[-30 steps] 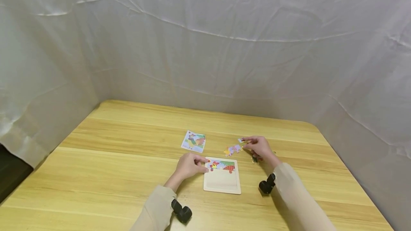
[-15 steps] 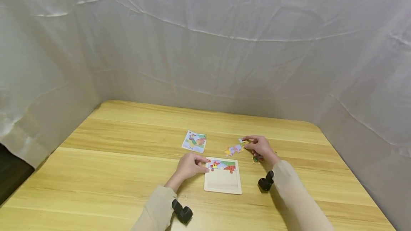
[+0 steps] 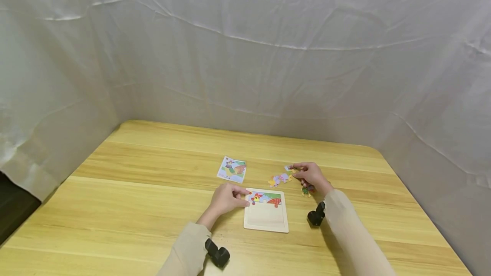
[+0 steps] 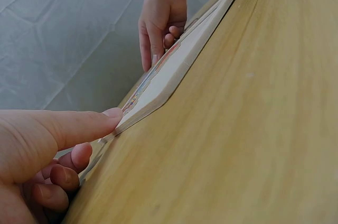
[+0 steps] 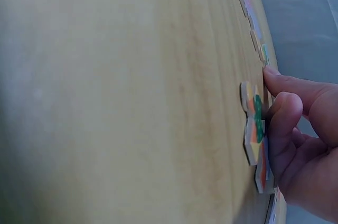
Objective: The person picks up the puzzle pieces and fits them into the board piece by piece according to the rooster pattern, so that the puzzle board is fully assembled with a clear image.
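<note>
A square wooden puzzle tray [image 3: 266, 218] lies on the table with its far strip filled by rooster picture pieces [image 3: 264, 198]; its near part shows bare. My left hand [image 3: 225, 197] holds the tray's left edge, index finger near the far corner and thumb closer to me. In the left wrist view the thumb [image 4: 92, 126] lies along the tray rim. My right hand [image 3: 312, 175] is beyond the tray to the right, thumb and index finger pinching a small yellowish puzzle piece [image 3: 294, 171] at the table. Loose puzzle pieces [image 5: 253, 123] lie beneath its palm.
A picture card [image 3: 232, 169] of the rooster lies beyond the tray to the left. More loose lilac and yellow pieces [image 3: 280, 179] lie between tray and right hand. Pale cloth [image 3: 245, 76] hangs behind the wooden table [image 3: 134, 208].
My right hand has shifted slightly to the right, uncovering more of the pieces at its fingertips and below its palm. The left hand keeps its place on the tray.
</note>
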{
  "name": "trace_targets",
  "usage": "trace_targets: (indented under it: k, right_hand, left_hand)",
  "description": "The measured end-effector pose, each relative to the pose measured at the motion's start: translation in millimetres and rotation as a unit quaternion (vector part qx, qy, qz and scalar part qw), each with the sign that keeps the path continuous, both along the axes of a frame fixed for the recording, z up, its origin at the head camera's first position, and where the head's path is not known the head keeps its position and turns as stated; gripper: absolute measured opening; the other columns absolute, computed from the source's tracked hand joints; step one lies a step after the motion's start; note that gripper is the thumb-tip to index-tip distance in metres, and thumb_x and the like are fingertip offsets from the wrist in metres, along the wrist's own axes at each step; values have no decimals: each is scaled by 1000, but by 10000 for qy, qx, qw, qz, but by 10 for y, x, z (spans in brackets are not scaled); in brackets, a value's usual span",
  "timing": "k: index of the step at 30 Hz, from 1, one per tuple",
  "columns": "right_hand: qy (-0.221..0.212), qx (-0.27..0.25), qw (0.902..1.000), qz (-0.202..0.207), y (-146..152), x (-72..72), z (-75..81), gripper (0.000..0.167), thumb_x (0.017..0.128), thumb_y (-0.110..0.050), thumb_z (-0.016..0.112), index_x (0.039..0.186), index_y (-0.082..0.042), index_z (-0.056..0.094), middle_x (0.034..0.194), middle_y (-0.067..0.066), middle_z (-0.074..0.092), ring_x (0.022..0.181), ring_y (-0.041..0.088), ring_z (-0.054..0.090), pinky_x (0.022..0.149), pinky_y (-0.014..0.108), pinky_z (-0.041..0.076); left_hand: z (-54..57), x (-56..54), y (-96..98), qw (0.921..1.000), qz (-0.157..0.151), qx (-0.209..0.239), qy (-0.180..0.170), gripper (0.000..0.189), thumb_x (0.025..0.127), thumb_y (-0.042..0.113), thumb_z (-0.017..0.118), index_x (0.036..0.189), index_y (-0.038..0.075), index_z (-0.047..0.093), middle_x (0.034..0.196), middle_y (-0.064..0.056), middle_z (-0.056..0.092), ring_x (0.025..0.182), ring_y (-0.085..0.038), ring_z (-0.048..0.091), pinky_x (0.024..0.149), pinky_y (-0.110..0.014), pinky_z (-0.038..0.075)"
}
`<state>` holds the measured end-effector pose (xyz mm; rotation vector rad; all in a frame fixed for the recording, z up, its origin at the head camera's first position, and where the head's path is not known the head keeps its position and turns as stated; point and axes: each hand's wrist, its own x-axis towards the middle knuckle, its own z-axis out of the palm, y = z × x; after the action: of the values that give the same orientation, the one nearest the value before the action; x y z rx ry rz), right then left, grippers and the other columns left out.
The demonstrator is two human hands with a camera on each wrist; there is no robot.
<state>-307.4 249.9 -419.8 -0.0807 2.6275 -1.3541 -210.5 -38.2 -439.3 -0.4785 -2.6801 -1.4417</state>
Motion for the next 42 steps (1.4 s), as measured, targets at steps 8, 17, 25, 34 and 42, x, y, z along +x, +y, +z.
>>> trace_targets:
  k: [8, 17, 25, 34, 42]
  right_hand:
    - [124, 64, 9999, -49, -9, -4, -14, 30, 84, -9, 62, 111, 1, 59, 49, 5, 45, 38, 11, 40, 36, 25, 32]
    - [139, 133, 9997, -150, -18, -14, -9, 21, 84, -7, 62, 101, 5, 57, 57, 6, 51, 40, 10, 42, 38, 24, 35]
    - [221, 119, 9994, -252, -14, 13, 5, 21, 82, -5, 62, 99, 7, 55, 63, 8, 53, 42, 10, 46, 40, 24, 39]
    - [500, -23, 9973, -534, 46, 57, -15, 22, 81, -9, 65, 97, 6, 59, 60, 7, 54, 41, 11, 45, 39, 26, 38]
    - [770, 25, 9952, -608, 47, 97, -10, 23, 80, -9, 67, 97, 5, 61, 64, 6, 56, 43, 11, 45, 39, 25, 37]
  left_hand:
    - [-14, -8, -11, 10000, 15, 7, -31, 22, 67, 17, 78, 87, 9, 72, 55, 8, 48, 51, -6, 40, 52, -21, 32]
    - [-15, -8, -12, 10000, 31, 23, -6, 22, 67, 17, 78, 86, 9, 72, 55, 8, 48, 51, -6, 40, 52, -22, 32]
    - [-24, -8, -15, 10000, 6, 33, -12, 22, 67, 17, 77, 87, 9, 72, 56, 7, 48, 52, -6, 41, 52, -22, 33]
    - [-43, -14, -15, 10000, -3, -24, 39, 22, 67, 17, 78, 87, 9, 72, 56, 8, 48, 51, -5, 40, 52, -21, 33]
    - [-39, -9, -18, 10000, -12, 4, 49, 22, 68, 17, 77, 87, 9, 72, 56, 8, 48, 52, -6, 40, 52, -22, 33]
